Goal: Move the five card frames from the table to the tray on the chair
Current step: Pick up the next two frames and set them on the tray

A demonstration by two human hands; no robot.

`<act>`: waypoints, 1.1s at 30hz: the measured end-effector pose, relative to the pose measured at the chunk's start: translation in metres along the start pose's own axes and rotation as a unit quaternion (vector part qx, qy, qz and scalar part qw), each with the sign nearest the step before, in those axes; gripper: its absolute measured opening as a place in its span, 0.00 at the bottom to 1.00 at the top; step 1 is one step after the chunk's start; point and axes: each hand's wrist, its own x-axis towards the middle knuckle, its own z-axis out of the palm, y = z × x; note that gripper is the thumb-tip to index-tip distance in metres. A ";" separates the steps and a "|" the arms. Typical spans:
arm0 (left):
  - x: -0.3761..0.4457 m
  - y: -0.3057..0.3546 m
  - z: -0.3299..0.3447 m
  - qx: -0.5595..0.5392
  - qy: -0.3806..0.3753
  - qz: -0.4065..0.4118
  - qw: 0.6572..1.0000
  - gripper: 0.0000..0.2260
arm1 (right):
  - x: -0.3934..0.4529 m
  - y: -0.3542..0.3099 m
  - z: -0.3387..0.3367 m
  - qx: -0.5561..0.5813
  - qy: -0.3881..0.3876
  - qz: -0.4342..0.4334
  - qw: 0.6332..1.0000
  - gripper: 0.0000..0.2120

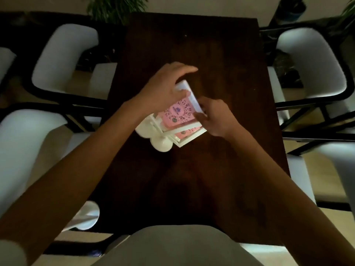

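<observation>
Nearest on the dark counter (221,169), white card frames (178,129) with pink cards lie bunched together at its middle, round bases pointing left. The right hand (215,118) pinches the right edge of the top frame. The left hand (165,87) is clamped over its far end. White chairs (63,58) flank both sides.

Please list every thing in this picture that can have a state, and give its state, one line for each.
left hand: closed over the top of the card frames, gripping them.
right hand: closed on the right edge of the card frames.
card frames: gathered in a bunch over the table, tilted; exact count cannot be told.
table: dark wood, bearing the frames' round white bases.
chairs: pushed close to the table; no tray clearly visible.
</observation>
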 end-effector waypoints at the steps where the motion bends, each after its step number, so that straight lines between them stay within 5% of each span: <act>1: -0.009 -0.005 -0.001 0.008 -0.036 -0.008 0.999 0.22 | -0.002 -0.011 0.006 -0.014 -0.010 -0.018 1.000 0.09; 11: -0.107 -0.056 -0.006 0.060 -0.170 -0.016 0.983 0.05 | -0.029 -0.075 0.077 -0.083 -0.109 -0.039 0.990 0.12; 33: -0.211 -0.115 -0.010 -0.009 -0.121 -0.034 0.992 0.02 | -0.043 -0.135 0.139 -0.059 -0.158 -0.067 0.983 0.11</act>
